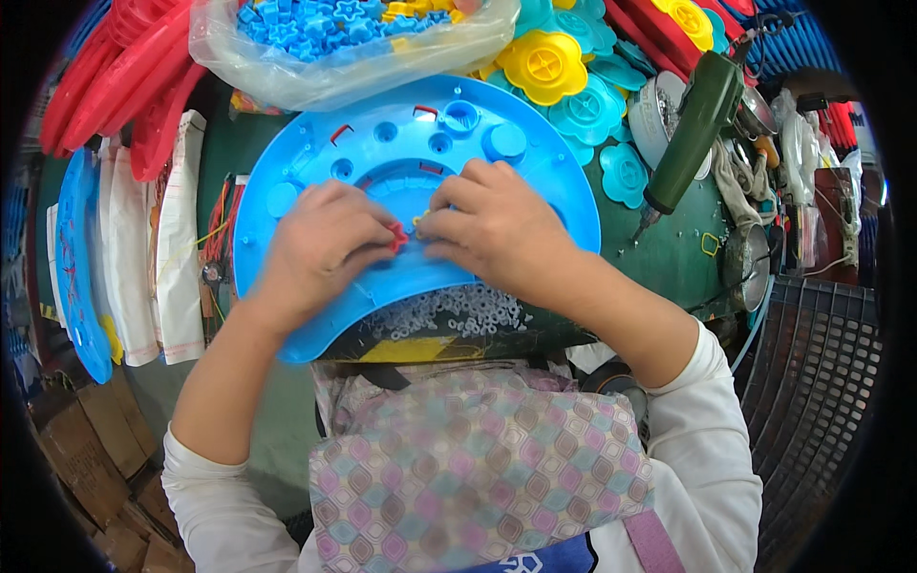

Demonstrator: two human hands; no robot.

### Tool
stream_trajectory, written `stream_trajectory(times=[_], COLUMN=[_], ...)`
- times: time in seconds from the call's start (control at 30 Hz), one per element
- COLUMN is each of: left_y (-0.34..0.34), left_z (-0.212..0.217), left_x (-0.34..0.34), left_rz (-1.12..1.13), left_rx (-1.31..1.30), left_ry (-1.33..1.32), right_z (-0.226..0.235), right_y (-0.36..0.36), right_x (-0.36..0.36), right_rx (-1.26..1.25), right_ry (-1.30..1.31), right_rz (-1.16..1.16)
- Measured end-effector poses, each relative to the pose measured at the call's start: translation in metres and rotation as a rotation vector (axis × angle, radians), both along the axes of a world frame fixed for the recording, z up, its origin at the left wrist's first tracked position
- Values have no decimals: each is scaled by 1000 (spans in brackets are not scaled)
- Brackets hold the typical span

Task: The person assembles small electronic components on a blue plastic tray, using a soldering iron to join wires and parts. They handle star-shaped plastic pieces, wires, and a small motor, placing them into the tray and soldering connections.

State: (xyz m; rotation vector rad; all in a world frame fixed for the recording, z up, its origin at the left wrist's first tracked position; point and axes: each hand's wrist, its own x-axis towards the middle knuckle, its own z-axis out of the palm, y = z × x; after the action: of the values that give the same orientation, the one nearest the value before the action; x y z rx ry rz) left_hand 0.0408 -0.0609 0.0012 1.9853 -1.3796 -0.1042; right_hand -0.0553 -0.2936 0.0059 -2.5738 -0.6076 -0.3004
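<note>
A blue curved plastic panel (564,196) lies in front of me, with round recesses, posts and a few red inserts. Over its middle, my left hand (325,239) pinches a small red plastic piece (397,237); this hand is slightly blurred. Close by on the right, my right hand (497,224) has its fingertips closed on a small yellow piece (416,222), mostly hidden by the fingers. The two pieces are close together, and I cannot tell if they touch the panel. Many small translucent plastic parts (458,310) lie at the panel's near edge.
A clear bag (353,91) of blue star-shaped pieces (306,24) stands behind the panel. Yellow and teal flower-shaped parts (544,67) are piled to its right. A green electric screwdriver (695,134) hangs at the right. Red plastic parts (124,81) stack at far left.
</note>
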Motion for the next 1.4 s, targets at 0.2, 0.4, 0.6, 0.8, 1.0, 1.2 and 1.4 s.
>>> stream_trajectory(times=[0.2,0.4,0.6,0.8,1.0,1.2,1.4], left_y=[6,-1,-4,-4,-15,-12,-13], left_z=[8,32,5,16,28,9,6], left_x=[6,-59,-118,-118,-58,-44,-44], left_rz=[-93,-28,-22,-18,330,383,401], left_rx=[102,-22,237,165,-48,-15,-58], left_ry=[-202,-235,7,20,138,234,241], right_z=[19,12,-10,15,26,-1,-1], right_y=[-15,-35,-30,-20,-18,-10,-14], right_x=[-42,-122,-133,-113,-26,19,21], right_rx=[212,49,-102,64,365,31,33], right_ry=[-56,132,163,121,121,37,127], right_rz=[37,133,25,71,-40,68,83])
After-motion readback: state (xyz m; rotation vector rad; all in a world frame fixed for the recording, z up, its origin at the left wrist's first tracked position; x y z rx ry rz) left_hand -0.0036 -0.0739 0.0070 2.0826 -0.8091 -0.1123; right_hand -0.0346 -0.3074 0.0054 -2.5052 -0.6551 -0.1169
